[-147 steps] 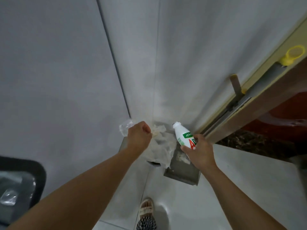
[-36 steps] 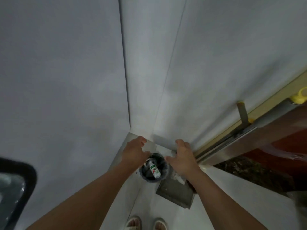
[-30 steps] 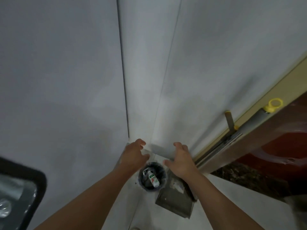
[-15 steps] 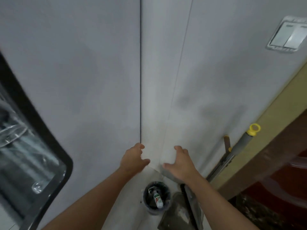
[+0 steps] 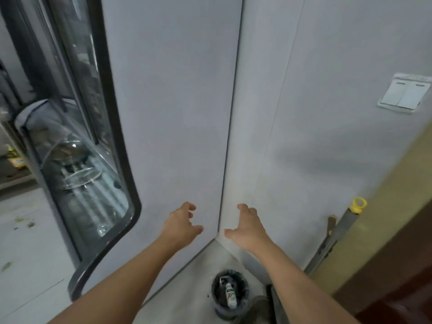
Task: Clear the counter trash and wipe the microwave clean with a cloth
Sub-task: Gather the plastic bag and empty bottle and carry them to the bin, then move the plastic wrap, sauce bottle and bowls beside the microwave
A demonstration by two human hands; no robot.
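Observation:
A small dark trash bin [image 5: 230, 309] stands on the floor in the wall corner, far below my hands. Inside it lies a white bottle with a green and red label [image 5: 230, 295]. My left hand [image 5: 181, 226] and my right hand [image 5: 247, 231] are both raised in front of the grey wall, fingers loosely spread, holding nothing. Neither the microwave nor a cloth is in view.
A glass cabinet door with a dark frame [image 5: 112, 127] and glassware behind it fills the left. A double light switch [image 5: 404, 95] sits on the right wall. A long handle with a yellow tip [image 5: 339, 232] leans by the wooden door frame [image 5: 383, 218]. A dustpan edge [image 5: 273, 305] lies beside the bin.
The camera has tilted up and swung left, so the bin dropped lower in view and more of the glass cabinet appeared. Both empty hands rose away from the bin.

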